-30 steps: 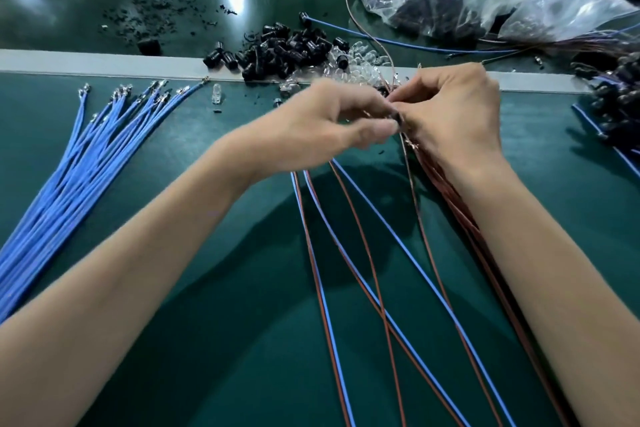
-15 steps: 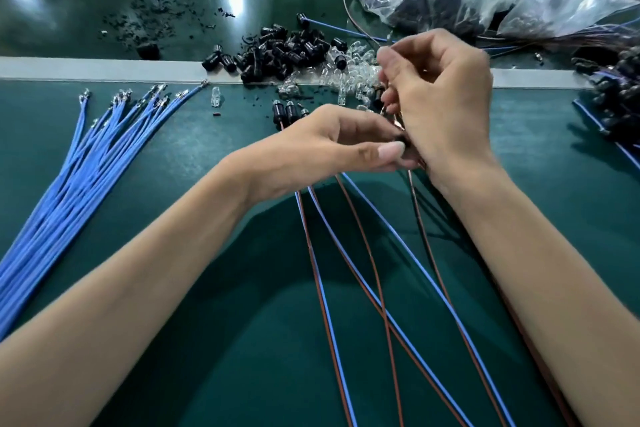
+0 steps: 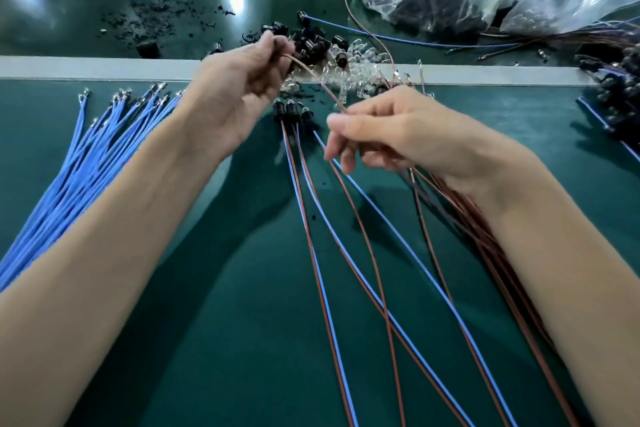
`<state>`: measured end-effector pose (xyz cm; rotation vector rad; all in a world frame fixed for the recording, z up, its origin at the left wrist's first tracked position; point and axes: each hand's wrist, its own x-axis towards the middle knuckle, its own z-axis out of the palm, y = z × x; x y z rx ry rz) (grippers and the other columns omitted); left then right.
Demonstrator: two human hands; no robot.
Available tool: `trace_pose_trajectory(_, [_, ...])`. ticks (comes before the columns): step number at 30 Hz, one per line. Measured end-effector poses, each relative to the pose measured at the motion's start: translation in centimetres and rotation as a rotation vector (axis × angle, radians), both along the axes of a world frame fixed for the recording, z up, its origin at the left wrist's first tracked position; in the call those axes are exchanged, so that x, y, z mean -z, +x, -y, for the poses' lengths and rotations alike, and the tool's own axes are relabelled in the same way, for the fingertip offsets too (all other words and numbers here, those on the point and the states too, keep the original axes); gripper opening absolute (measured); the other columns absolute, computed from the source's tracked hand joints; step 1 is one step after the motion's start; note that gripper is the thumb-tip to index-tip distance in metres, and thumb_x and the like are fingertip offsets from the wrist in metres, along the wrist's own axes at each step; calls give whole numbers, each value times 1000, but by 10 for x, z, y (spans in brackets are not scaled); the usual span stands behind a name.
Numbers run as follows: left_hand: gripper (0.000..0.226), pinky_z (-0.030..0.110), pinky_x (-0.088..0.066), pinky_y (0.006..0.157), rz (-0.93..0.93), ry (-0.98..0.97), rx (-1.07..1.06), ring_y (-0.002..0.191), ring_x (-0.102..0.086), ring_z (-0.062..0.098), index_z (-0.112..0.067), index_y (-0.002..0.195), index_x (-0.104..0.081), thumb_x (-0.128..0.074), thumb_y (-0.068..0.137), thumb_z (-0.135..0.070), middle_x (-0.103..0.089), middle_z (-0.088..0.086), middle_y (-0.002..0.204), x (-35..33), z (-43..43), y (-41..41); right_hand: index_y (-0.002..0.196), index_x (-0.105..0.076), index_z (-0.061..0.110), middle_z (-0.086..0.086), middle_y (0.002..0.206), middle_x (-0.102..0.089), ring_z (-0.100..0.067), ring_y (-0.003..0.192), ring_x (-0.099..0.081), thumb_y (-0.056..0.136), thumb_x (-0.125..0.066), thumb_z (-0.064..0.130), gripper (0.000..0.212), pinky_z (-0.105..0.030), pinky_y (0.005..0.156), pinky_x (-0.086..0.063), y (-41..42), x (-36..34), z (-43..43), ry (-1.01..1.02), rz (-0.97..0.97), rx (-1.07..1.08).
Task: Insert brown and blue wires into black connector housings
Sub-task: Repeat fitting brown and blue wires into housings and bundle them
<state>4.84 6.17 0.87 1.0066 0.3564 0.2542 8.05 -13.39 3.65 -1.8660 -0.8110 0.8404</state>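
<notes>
At the left a bundle of blue wires lies fanned on the green mat. The left hand pinches one end of a brown wire just beside the far pile of black housings (if it holds also a housing, I cannot tell). The wire bends down to the right hand, whose curled fingers pinch it. Between the hands lie three fitted housings, their wires running near. Under the right wrist lies a bundle of brown wires
</notes>
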Motion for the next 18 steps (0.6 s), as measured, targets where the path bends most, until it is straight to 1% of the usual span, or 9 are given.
trace_pose_trajectory(2, [21,10,-48,67,-1,27,-26,66,-62,2,-9,83,-62,-48,98,-14,-71,-2,75,0,-6,0,71,-67,14,0,59,-62,-4,43,-41,95,-52,27,31,-9,38,-27,-3,2,1,0,-21,-101])
trace_pose_trajectory(4, [20,12,-50,74,22,67,-3,73,-66,6,-8,86,-61,-46,99,-13,-73,2,81,-2,-8,-3,70,-64,12,1,55,-60,-4,40,-45,96,-49,24,33,-10,36,-31,-6,2,-2,105,-52,-92])
trace_pose_trajectory(7, [12,18,-52,79,48,118,148,90,-70,16,-9,89,-60,-49,93,-12,-74,9,93,0,0,-17,75,-60,7,-1,57,-62,-6,45,-55,100,-43,19,32,-12,41,-42,-4,7,-11,415,-115,185])
trace_pose_trajectory(9, [13,21,-53,80,60,89,260,100,-69,23,-11,91,-62,-51,86,-14,-72,16,102,5,4,-32,78,-60,6,-3,61,-62,-8,49,-59,101,-41,18,32,-13,46,-46,-3,13,-17,558,-134,361])
trace_pose_trajectory(11, [21,23,-53,83,96,35,321,109,-64,28,-16,91,-69,-48,86,-18,-67,22,112,8,4,-48,78,-59,5,-5,63,-62,-10,51,-60,102,-41,19,33,-15,48,-48,-5,19,-22,638,-148,455])
trace_pose_trajectory(13, [29,22,-53,84,155,-27,340,115,-61,28,-25,92,-73,-45,88,-23,-65,22,118,8,3,-59,77,-59,6,-7,65,-62,-11,52,-60,102,-40,20,35,-16,49,-48,-8,24,-26,707,-180,512])
trace_pose_trajectory(15, [32,22,-52,85,203,-82,342,118,-59,27,-29,93,-73,-42,89,-26,-63,20,123,7,3,-67,76,-59,6,-6,64,-62,-11,53,-60,102,-39,22,37,-17,49,-49,-8,26,-28,754,-209,572])
trace_pose_trajectory(17, [29,26,-52,88,210,-49,366,119,-58,28,-28,94,-72,-43,88,-25,-61,19,126,10,5,-73,75,-60,7,-5,63,-63,-11,53,-61,102,-39,23,38,-17,49,-50,-8,27,-28,780,-221,632])
trace_pose_trajectory(18, [25,28,-52,89,198,22,391,118,-59,29,-26,94,-72,-48,86,-25,-61,18,126,12,7,-76,76,-60,7,-5,63,-63,-11,53,-61,102,-39,24,38,-18,50,-50,-8,28,-28,793,-221,653])
